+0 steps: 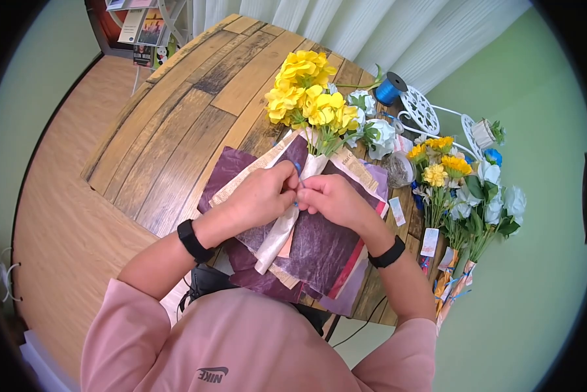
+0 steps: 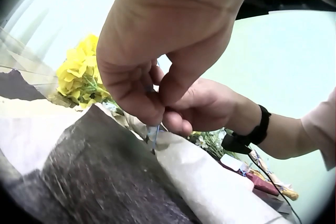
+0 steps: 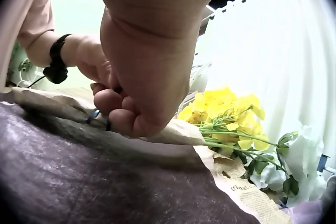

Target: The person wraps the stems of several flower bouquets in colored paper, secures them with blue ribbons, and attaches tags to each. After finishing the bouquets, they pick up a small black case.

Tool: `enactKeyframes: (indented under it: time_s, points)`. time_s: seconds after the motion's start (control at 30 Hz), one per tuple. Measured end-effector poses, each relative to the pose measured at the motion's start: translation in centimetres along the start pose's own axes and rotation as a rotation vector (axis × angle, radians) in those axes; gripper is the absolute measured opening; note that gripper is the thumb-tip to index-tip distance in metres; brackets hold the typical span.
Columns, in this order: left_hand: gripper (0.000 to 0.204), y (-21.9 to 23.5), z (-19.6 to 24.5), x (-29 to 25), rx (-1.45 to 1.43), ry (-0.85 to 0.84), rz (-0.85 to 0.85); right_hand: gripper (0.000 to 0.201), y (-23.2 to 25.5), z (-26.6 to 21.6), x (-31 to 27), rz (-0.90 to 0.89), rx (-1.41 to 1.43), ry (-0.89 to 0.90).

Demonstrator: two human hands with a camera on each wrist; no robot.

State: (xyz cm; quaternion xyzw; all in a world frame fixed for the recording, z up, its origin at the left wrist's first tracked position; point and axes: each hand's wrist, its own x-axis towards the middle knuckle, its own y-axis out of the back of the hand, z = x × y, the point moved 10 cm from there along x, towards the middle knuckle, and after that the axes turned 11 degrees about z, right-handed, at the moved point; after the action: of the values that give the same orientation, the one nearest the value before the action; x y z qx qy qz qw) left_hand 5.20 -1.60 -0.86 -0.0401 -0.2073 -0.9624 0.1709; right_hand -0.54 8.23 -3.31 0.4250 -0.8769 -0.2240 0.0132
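Observation:
A thin blue ribbon point(image 2: 156, 138) crosses the whitish paper-wrapped stems point(image 1: 275, 243) of a bunch of yellow flowers point(image 1: 306, 91). My left hand point(image 1: 257, 193) pinches the ribbon from the left, thumb against fingers. From the other side my right hand point(image 1: 336, 197) pinches it too, and the fingertips of both hands meet over the stems. The fingers partly hide where the ribbon crosses. Under the bunch lie dark purple wrapping paper point(image 1: 326, 245) and newsprint-patterned paper point(image 1: 238, 181). White flowers point(image 1: 379, 135) lie beside the yellow ones.
A blue ribbon spool point(image 1: 390, 88) stands at the table's back, before a white curtain. To the right are a glass jar point(image 1: 400, 170), a white metal stand point(image 1: 419, 110) and finished-looking bouquets point(image 1: 453, 189) with wrapped stems. Wooden tabletop point(image 1: 176, 130) extends to the left.

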Motion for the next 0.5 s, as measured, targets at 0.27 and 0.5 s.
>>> enactKeyframes:
  time_s: [0.27, 0.5]
  points:
    - [0.013, -0.8, 4.1, 0.2, 0.105, -0.383, -0.099, 0.013, -1.7, 2.0, 0.0, -0.098, 0.018, -0.092]
    - [0.029, 3.5, -2.8, 0.4, -0.293, 0.143, 0.404, 0.021, -0.6, 3.3, -1.0, 0.067, 0.238, -0.279]
